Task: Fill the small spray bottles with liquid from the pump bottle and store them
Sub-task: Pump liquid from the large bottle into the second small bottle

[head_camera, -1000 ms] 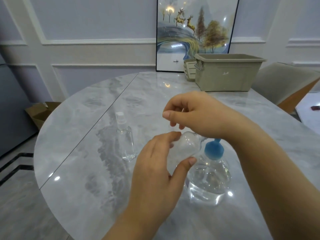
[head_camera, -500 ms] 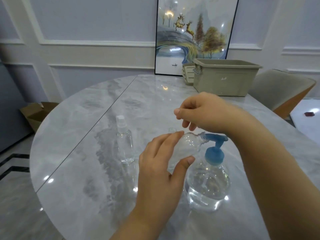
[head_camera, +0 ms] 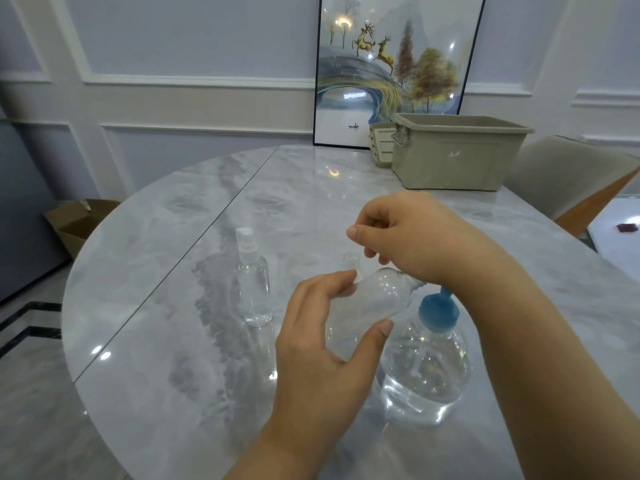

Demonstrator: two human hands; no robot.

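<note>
Grey-veined marble table (head_camera: pixel 145 306), blue pump cap (head_camera: pixel 438 311), beige bin (head_camera: pixel 457 157).

The table (head_camera: pixel 145 306) is round with a grey marble-pattern top; a straight seam runs across it from the far edge toward the near left edge. A beige bin (head_camera: pixel 453 157) stands at the far right edge, open-topped, with a metal latch on its left end. A small slatted basket (head_camera: pixel 381 147) sits just beside the bin's left end. A framed picture (head_camera: pixel 391 64) of deer and trees leans against the panelled wall (head_camera: pixel 173 46) behind the far edge. A chair (head_camera: pixel 568 181) with a grey seat and orange shell stands beyond the right edge. A cardboard box (head_camera: pixel 76 223) lies on the floor off the left edge.
</note>
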